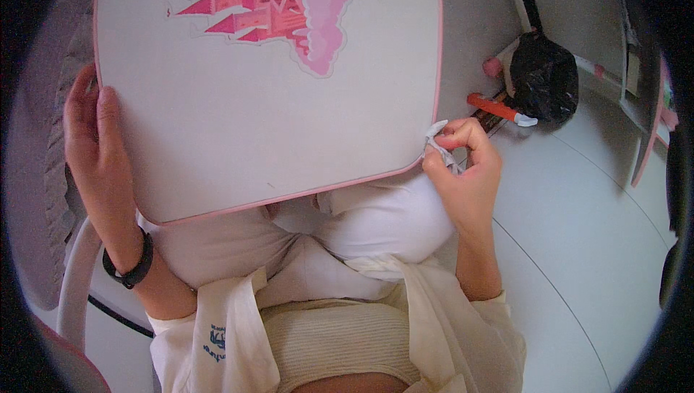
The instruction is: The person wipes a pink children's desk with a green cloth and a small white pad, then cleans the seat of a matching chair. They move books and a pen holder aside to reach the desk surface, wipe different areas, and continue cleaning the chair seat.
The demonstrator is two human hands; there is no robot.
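Across my lap rests a flat white panel (260, 138) with rounded corners and pink edging. A pink castle-and-cloud sticker (282, 8) decorates its upper part. My left hand (95, 127) grips the panel's left edge, thumb on top and fingers around the side. At the near right corner, my right hand (466, 160) pinches a crumpled white wipe or tissue (436, 138) against the pink edge. A small dark mark (270, 185) shows on the panel near its front edge. What lies under the panel is mostly hidden.
On the right, a black plastic bag (545, 79) hangs above the pale tiled floor (553, 241). Close by it is an orange packet or tube (493, 107) with a white end. A pink-edged board (648, 127) stands at far right. A curved white chair arm (78, 284) is at left.
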